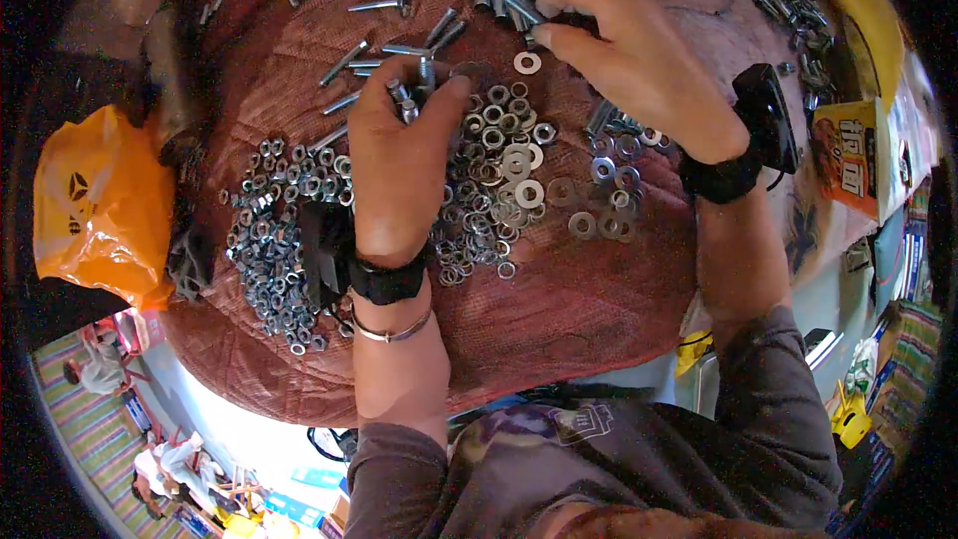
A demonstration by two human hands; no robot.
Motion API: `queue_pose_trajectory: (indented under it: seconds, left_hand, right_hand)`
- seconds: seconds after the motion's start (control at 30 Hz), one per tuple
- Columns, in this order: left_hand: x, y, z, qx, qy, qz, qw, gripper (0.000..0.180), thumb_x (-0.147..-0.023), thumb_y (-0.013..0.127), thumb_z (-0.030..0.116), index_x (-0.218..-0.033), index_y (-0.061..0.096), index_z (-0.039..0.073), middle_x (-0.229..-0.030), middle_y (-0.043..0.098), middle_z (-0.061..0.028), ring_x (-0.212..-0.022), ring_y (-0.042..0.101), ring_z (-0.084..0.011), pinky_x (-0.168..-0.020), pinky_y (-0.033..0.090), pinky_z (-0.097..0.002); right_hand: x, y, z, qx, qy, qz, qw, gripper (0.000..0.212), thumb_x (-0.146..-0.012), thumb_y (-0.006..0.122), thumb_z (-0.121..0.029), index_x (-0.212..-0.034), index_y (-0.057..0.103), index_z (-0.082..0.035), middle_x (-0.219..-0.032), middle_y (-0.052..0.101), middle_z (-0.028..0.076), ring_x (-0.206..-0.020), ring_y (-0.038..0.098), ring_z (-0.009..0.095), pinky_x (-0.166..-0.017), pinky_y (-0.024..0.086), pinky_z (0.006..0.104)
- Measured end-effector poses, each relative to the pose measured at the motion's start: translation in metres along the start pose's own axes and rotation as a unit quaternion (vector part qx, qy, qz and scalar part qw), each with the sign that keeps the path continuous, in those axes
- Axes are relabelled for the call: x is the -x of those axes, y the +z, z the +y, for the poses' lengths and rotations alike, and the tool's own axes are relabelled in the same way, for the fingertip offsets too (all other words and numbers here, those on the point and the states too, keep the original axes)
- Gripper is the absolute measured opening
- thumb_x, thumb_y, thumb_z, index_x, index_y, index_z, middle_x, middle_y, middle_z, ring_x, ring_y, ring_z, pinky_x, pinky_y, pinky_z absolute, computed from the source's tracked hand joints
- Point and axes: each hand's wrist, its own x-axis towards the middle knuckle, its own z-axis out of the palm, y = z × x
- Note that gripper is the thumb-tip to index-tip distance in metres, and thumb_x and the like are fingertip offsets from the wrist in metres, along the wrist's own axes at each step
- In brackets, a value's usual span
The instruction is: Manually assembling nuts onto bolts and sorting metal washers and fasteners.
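My left hand is closed around several metal bolts, their ends standing up between thumb and fingers. Loose bolts lie on the red-brown quilted cloth just beyond it. Farther right, my right hand pinches a short metal sleeve between thumb and fingertips, beside other sleeves at the far edge. Below it lies a flat washer. A heap of hex nuts sits left of my left wrist. Flat washers and thin ring washers are heaped between my forearms.
An orange plastic bag stands at the left. More metal sleeves are piled far right, near a yellow-and-red printed package. A smaller washer group lies by my right wrist. Both wrists wear black straps with devices.
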Motion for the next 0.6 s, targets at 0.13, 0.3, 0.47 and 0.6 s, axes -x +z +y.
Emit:
queue_pose_trajectory:
  seconds: [0.13,0.3,0.47,0.6]
  left_hand:
    - [0.0,0.0,-0.002,-0.005,0.041,0.005,0.999,0.012,-0.079,0.064,0.005,-0.088,0.058,0.0,-0.072,0.056,0.0026,-0.065,0.047,-0.0039,-0.057,0.038,-0.0194]
    - [-0.001,-0.004,-0.004,-0.017,0.02,-0.027,0.999,0.012,-0.079,0.063,0.005,-0.088,0.058,0.0,-0.073,0.057,0.0013,-0.065,0.047,-0.0046,-0.058,0.039,-0.0202]
    - [0.003,-0.001,0.005,-0.051,-0.003,-0.083,0.995,0.012,-0.08,0.061,0.005,-0.089,0.057,-0.001,-0.076,0.058,-0.0006,-0.068,0.049,-0.0054,-0.06,0.04,-0.0208]
    - [0.004,-0.003,0.001,-0.101,0.079,-0.073,0.989,0.014,-0.08,0.062,0.004,-0.091,0.057,-0.002,-0.078,0.059,-0.0014,-0.069,0.05,-0.0055,-0.061,0.041,-0.0206]
  right_hand:
    - [0.001,0.002,0.004,0.059,0.01,-0.015,0.998,0.017,-0.077,0.059,-0.015,-0.083,0.058,0.001,-0.075,0.058,0.02,-0.074,0.058,0.038,-0.064,0.045,0.0427]
    - [0.0,0.003,0.013,0.029,-0.016,0.028,0.999,0.018,-0.077,0.059,-0.017,-0.082,0.058,0.0,-0.075,0.058,0.02,-0.073,0.057,0.038,-0.064,0.045,0.0426]
    - [0.003,0.002,0.007,0.018,0.005,0.032,0.999,0.015,-0.081,0.059,-0.012,-0.09,0.055,0.0,-0.068,0.051,0.007,-0.059,0.047,0.013,-0.054,0.038,0.0286]
    - [-0.001,-0.002,-0.01,-0.055,0.091,-0.029,0.994,0.017,-0.078,0.058,-0.016,-0.082,0.059,0.0,-0.071,0.058,0.019,-0.07,0.057,0.037,-0.063,0.044,0.0417]
